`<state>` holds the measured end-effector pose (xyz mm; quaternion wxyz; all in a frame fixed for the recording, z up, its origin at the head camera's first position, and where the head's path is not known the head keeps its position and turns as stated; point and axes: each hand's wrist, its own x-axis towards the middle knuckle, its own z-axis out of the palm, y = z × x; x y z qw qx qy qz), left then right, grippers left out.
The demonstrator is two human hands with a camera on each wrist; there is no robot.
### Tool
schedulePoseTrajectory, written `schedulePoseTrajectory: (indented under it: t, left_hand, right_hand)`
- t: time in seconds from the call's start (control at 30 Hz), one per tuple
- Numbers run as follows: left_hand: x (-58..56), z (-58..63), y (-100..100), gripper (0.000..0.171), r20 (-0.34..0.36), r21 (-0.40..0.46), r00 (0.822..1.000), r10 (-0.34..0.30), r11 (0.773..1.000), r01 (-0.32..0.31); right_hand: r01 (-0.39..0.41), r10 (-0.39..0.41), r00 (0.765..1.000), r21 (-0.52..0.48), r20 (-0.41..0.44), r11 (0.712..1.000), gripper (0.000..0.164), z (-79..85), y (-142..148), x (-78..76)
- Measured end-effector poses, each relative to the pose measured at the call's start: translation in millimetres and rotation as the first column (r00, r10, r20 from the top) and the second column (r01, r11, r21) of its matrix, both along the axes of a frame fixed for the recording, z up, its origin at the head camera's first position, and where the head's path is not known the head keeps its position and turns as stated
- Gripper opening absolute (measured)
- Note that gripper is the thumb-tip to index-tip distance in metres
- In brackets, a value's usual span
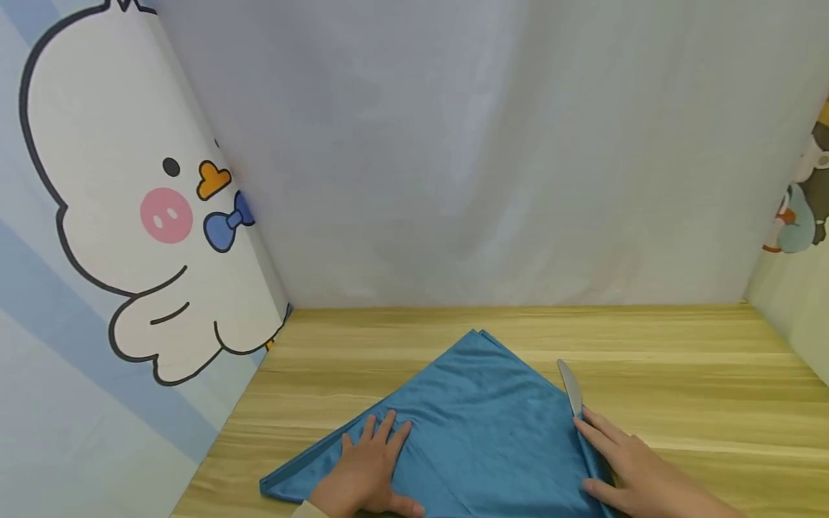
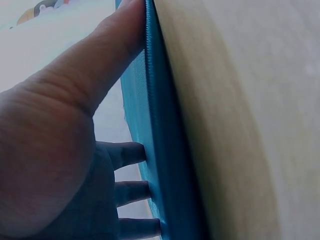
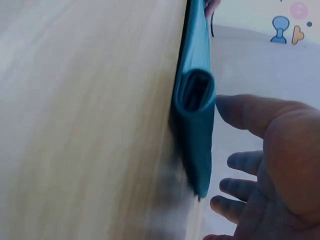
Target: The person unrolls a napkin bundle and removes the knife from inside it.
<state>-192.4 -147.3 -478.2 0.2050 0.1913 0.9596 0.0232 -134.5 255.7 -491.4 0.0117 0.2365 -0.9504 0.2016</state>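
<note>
A shiny blue cloth napkin (image 1: 486, 424) lies folded in layers on the table, one corner pointing away from me. My left hand (image 1: 365, 471) rests on its left part with fingers spread; the left wrist view shows the thumb along the hemmed edge (image 2: 162, 125). At the napkin's right side, a table knife (image 1: 570, 387) sticks its blade out of the rolled edge, and the cloth hides its handle. My right hand (image 1: 637, 471) touches that edge with fairly straight fingers. In the right wrist view, the thumb tip meets the rolled end (image 3: 195, 95).
The wood-grain table (image 1: 712, 374) extends behind and to the right of the napkin. A pale curtain-like backdrop (image 1: 486, 158) rises at its far edge. A panel with a white cartoon bird (image 1: 103, 173) stands on the left, and another printed panel (image 1: 799, 216) on the right.
</note>
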Motion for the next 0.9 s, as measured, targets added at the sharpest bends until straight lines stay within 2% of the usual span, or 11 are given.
schedulePoseTrajectory:
  t: [0.1, 0.3, 0.4, 0.73, 0.9]
  left_hand:
    - [-0.1, 0.2, -0.5, 0.122, -0.011, -0.003, 1.000, -0.001, 1.000, 0.001]
    - [0.3, 1.3, -1.0, 0.121, -0.010, -0.004, 1.000, -0.001, 1.000, 0.001]
    - [1.0, 2.5, -1.5, 0.121, -0.006, -0.001, 1.000, 0.001, 1.000, -0.001]
    - [1.4, 3.4, -1.1, 0.120, -0.014, -0.010, 1.000, -0.011, 1.000, 0.011]
    - [0.9, 2.4, -1.4, 0.120, -0.010, -0.008, 1.000, -0.011, 1.000, 0.011]
  right_hand:
    - [0.005, -0.005, 1.000, 0.002, -0.006, 1.000, 0.080, 2.4, -5.8, 0.6]
    - [-0.002, -0.001, 0.993, 0.028, 0.118, 1.000, 0.080, 3.4, -11.6, 0.7]
    - [-0.006, 0.000, 0.989, 0.039, 0.148, 0.999, 0.077, 1.9, -11.5, 0.2]
    - [0.004, -0.018, 0.988, 0.092, 0.154, 0.996, 0.071, -2.8, -10.3, -2.7]
    - [0.003, -0.023, 0.981, 0.100, 0.195, 0.995, 0.070, -2.2, -10.8, -4.8]
